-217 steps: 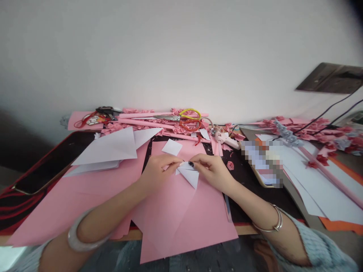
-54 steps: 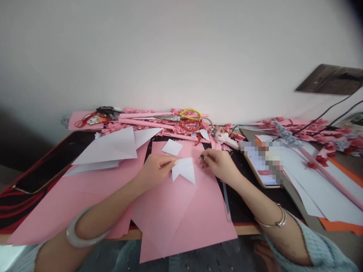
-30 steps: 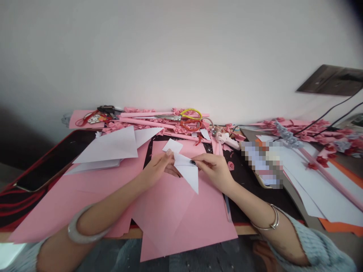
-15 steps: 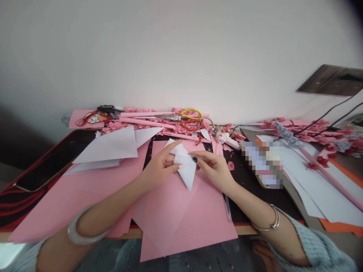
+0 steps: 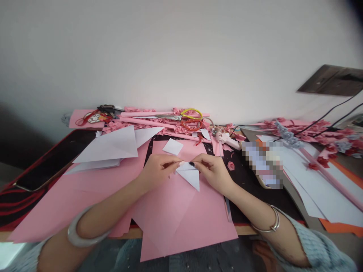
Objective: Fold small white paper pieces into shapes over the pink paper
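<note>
Between both hands is a small folded piece of white paper, its lower tip pointing down over the pink sheets. My left hand pinches the paper's upper left edge between thumb and fingers. At the upper right edge, my right hand pinches it too, its dark thumbnail close to the other thumb. A crease runs across the paper just below the thumbs. Beyond the left fingertips, a small folded white square lies on the pink paper. Part of the held paper's top is hidden by the fingers.
White sheets lie on pink paper at left, beside a dark phone. Along the wall are pink paper sticks, scissors with yellow handles and a glue gun. A blurred-out phone and more paper lie at right.
The folded white paper has come down and been folded across its upper part. Both hands now pinch its top edge. The small white square behind is now uncovered.
</note>
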Tool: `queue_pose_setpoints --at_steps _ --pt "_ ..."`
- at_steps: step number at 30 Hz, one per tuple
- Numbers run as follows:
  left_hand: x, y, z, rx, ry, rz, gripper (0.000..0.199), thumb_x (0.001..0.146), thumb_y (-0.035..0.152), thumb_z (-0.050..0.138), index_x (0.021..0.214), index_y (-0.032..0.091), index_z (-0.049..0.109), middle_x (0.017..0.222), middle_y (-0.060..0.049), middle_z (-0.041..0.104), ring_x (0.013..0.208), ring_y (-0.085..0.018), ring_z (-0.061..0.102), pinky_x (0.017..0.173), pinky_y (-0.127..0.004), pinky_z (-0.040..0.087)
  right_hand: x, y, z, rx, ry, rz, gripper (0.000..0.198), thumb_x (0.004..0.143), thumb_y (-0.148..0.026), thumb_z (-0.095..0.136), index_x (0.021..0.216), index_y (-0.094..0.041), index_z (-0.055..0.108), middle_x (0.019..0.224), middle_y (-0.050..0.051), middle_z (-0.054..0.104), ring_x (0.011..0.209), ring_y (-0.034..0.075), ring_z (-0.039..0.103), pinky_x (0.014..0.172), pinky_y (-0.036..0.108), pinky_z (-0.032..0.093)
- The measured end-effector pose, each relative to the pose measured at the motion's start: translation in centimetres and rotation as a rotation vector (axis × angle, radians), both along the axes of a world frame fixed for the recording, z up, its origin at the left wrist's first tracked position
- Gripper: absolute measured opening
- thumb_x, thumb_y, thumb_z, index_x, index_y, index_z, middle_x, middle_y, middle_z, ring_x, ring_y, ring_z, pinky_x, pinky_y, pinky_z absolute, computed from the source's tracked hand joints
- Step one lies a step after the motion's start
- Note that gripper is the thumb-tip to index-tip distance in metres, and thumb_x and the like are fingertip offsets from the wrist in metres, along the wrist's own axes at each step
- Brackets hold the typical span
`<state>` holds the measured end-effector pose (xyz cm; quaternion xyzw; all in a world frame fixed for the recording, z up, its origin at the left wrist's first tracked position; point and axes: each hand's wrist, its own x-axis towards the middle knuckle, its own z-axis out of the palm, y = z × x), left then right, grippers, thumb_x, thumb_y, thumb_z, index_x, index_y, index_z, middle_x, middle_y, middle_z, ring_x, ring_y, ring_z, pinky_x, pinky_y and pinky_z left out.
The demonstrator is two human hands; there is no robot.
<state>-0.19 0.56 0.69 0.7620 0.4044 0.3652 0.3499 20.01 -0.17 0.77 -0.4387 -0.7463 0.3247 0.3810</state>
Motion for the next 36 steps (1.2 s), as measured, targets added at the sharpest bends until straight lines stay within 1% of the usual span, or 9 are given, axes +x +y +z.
queue_pose_setpoints --at_steps 5,8,12,15,19,21,23,26,36 --pt "0.1 0.3 -0.3 0.211 -0.005 0.017 0.014 0.082 0.021 0.056 0.083 0.019 0.07 0.075 -0.002 0.057 0.066 -0.012 0.054 0.061 -0.023 0.044 -0.2 0.0 0.3 0.11 -0.031 0.027 0.013 0.083 -0.015 0.051 0.076 -0.017 0.062 0.071 0.003 0.061 0.066 0.013 0.055 0.059 0.023 0.041" --pt "0.4 0.1 -0.2 0.261 -0.015 -0.054 0.016 0.083 0.015 0.052 0.082 0.018 0.068 0.08 -0.004 0.058 0.073 -0.013 0.055 0.068 -0.026 0.044 -0.4 -0.2 0.6 0.166 -0.05 0.053 0.015 0.083 -0.013 0.049 0.074 -0.018 0.061 0.072 0.004 0.06 0.067 0.013 0.054 0.06 0.024 0.041" --pt "0.4 0.1 -0.3 0.262 0.004 -0.052 0.017 0.084 0.016 0.05 0.081 0.018 0.066 0.08 -0.004 0.059 0.074 -0.014 0.055 0.069 -0.027 0.044 -0.4 -0.3 0.7 0.2 -0.086 0.055 0.016 0.083 -0.013 0.048 0.071 -0.018 0.058 0.069 0.003 0.058 0.064 0.013 0.052 0.06 0.025 0.041" --pt "-0.4 0.7 -0.3 0.249 0.013 0.038 0.017 0.084 0.019 0.05 0.083 0.018 0.066 0.082 -0.004 0.059 0.077 -0.015 0.055 0.072 -0.028 0.044 0.2 0.0 0.7 0.189 -0.073 0.003 0.014 0.082 -0.013 0.049 0.071 -0.017 0.057 0.069 0.003 0.057 0.065 0.014 0.052 0.06 0.026 0.041" --pt "-1.3 1.4 -0.3 0.202 -0.036 0.259 0.016 0.085 0.025 0.051 0.086 0.018 0.065 0.088 -0.005 0.059 0.083 -0.016 0.055 0.07 -0.026 0.044 1.0 0.6 0.5 0.112 0.046 -0.095 0.011 0.081 -0.015 0.052 0.072 -0.017 0.057 0.069 0.002 0.056 0.064 0.013 0.051 0.057 0.024 0.04" --pt "-1.3 1.4 -0.2 0.146 -0.096 0.225 0.017 0.084 0.028 0.052 0.092 0.018 0.064 0.096 -0.006 0.06 0.087 -0.017 0.056 0.074 -0.027 0.046 0.9 0.6 0.5 0.074 0.094 -0.093 0.01 0.081 -0.016 0.052 0.072 -0.017 0.058 0.069 0.002 0.056 0.063 0.012 0.051 0.056 0.024 0.04" --pt "-0.8 1.1 -0.2 0.092 -0.113 0.113 0.018 0.083 0.029 0.054 0.095 0.019 0.062 0.097 -0.006 0.063 0.086 -0.017 0.058 0.076 -0.028 0.047 0.7 0.6 0.5 0.056 0.09 -0.068 0.011 0.081 -0.017 0.053 0.072 -0.017 0.059 0.068 0.002 0.056 0.062 0.012 0.051 0.056 0.024 0.04" --pt "-0.1 0.5 -0.3 0.094 -0.045 -0.01 0.015 0.085 0.023 0.051 0.088 0.018 0.065 0.082 -0.004 0.066 0.075 -0.016 0.06 0.072 -0.027 0.046 0.2 0.3 0.5 0.063 0.025 -0.022 0.012 0.081 -0.016 0.052 0.072 -0.017 0.06 0.067 0.002 0.058 0.063 0.013 0.052 0.058 0.024 0.041" --pt "0.5 -0.1 -0.5 0.309 0.039 0.019 0.018 0.083 0.012 0.049 0.078 0.017 0.066 0.075 -0.005 0.065 0.074 -0.016 0.058 0.07 -0.028 0.044 -0.4 -0.1 1.0 0.156 -0.135 0.076 0.018 0.08 -0.007 0.046 0.081 -0.017 0.062 0.076 0.003 0.063 0.068 0.013 0.057 0.062 0.024 0.043"
